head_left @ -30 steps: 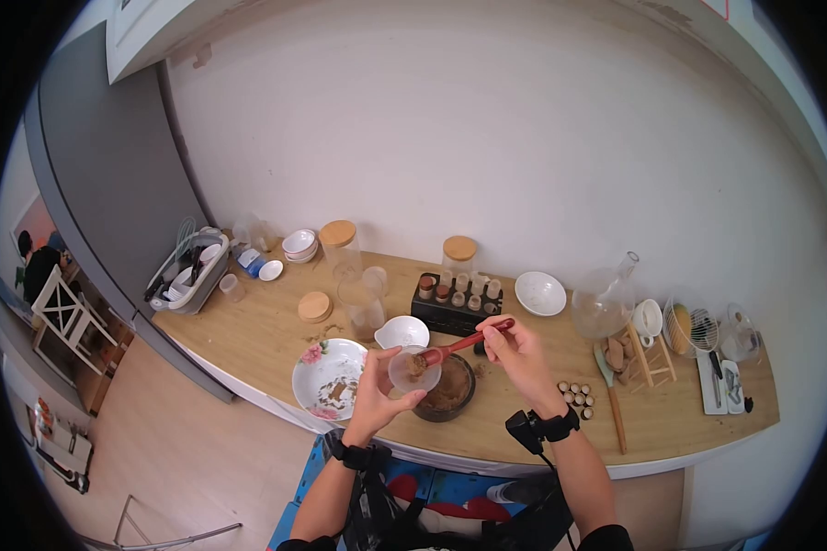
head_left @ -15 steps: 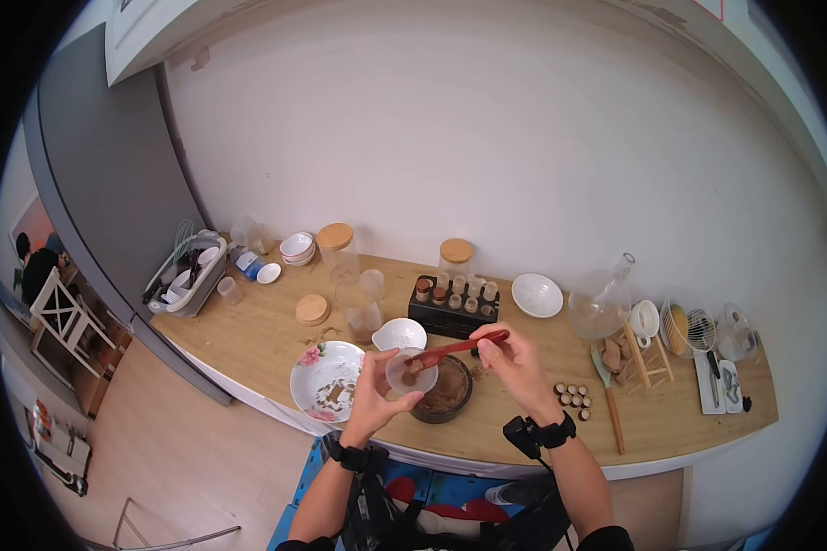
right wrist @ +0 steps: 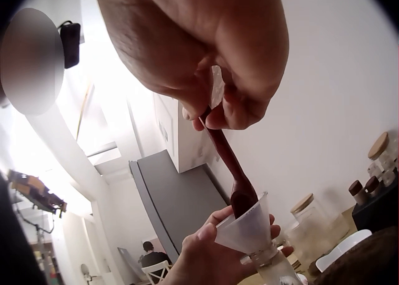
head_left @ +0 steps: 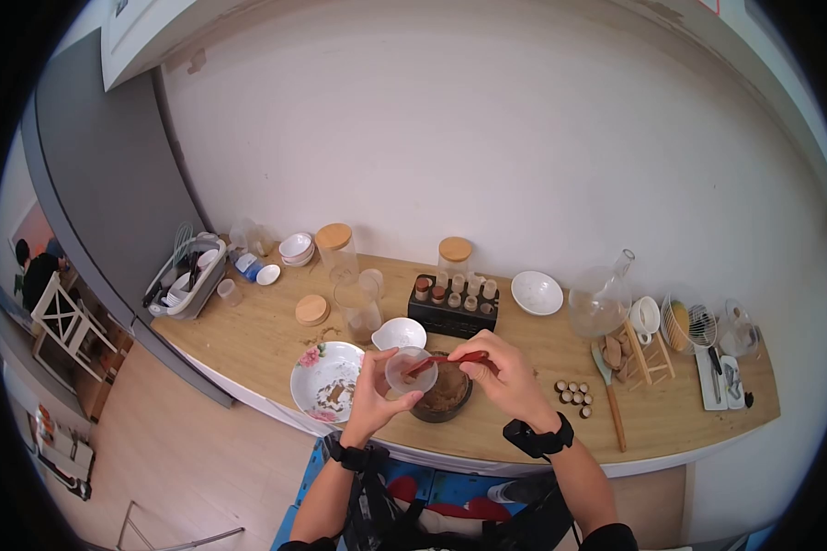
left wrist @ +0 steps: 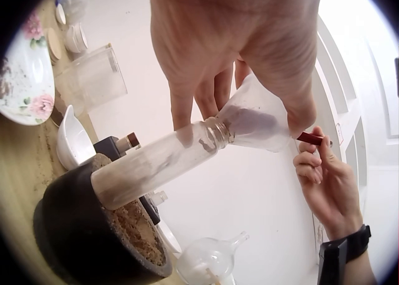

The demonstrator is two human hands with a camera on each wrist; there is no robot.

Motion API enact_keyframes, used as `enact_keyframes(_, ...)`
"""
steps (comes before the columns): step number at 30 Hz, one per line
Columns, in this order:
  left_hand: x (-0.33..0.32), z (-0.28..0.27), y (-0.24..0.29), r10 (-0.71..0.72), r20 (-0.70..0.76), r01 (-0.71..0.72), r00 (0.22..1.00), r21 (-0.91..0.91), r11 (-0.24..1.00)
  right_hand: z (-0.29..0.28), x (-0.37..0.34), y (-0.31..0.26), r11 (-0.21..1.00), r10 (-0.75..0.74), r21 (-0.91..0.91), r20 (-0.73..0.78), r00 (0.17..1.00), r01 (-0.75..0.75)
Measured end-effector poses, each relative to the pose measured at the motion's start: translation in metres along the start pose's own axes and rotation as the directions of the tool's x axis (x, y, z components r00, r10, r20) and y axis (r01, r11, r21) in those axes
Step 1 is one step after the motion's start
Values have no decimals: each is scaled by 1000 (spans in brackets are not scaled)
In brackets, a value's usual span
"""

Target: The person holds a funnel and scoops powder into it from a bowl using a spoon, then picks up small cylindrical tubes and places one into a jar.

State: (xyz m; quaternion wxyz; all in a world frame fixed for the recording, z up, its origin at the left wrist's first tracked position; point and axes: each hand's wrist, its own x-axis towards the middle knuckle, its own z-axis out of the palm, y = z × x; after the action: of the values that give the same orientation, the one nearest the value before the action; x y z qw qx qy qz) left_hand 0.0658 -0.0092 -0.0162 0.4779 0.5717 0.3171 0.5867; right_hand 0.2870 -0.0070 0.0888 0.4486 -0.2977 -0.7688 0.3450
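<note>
Red spoon (right wrist: 229, 157): pinching its handle in the right hand (head_left: 505, 372), pointing its scoop down into the translucent funnel (right wrist: 246, 230). Clasping that funnel in the left hand (head_left: 372, 399), atop the neck of the clear bottle (left wrist: 156, 166), holding its base close to the dark bowl (left wrist: 87, 229) of brown powder (left wrist: 136, 229)

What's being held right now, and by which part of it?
The right grip pinches the red spoon by its handle; the left grip holds the translucent funnel around its cone.
</note>
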Motion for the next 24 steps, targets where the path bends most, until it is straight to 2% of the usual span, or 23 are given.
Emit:
enact_keyframes(3, -2, 0, -1, 1, 0, -1, 1000, 22, 1000, 3, 0, 0, 999, 33, -2, 40, 999, -33)
enact_keyframes(6, -1, 0, -1, -4, -15, 4, 1000, 35, 999, 1, 0, -5, 999, -24, -44, 0, 1000, 24)
enact_keyframes(10, 0, 1, -1, 6, -12, -6, 1000, 17, 1000, 3, -2, -1, 1000, 4, -29, 21, 1000, -4)
enact_keyframes(12, -1, 1, 0, 3, -17, -3, 1000, 17, 1000, -2, -6, -2, 996, 59, 72, -101, 993, -52)
enact_keyframes(13, -1, 2, 2, 3, -19, -3, 1000, 30, 1000, -4, -8, 0, 996, 60, 72, -99, 993, -53)
enact_keyframes(15, -1, 2, 2, 1, -23, 0, 1000, 39, 999, -7, -14, 4, 966, 120, 257, -311, 943, -38)
enact_keyframes(16, -1, 1, 0, 7, -16, -7, 1000, 31, 999, -10, -18, 4, 954, 141, 299, -366, 920, -27)
enact_keyframes(17, -1, 1, -1, 13, -8, -13, 1000, 22, 1000, -12, -21, 6, 954, 143, 298, -364, 920, -31)
enact_keyframes(19, -1, 1, 0, 4, -13, -4, 1000, 21, 1000, -16, -29, 15, 960, 201, 270, -465, 862, -77)
enact_keyframes(21, -1, 2, 0, -3, -15, 3, 1000, 23, 1000, -13, -37, 43, 957, 228, 267, -455, 861, -113)
enact_keyframes(23, 0, 2, -1, 5, -18, -5, 1000, 7, 1000, -7, -41, 68, 966, 252, 159, -416, 874, -202)
enact_keyframes(24, 0, 2, -1, 9, -15, -9, 1000, 8, 1000, -6, -42, 77, 969, 242, 147, -404, 882, -199)
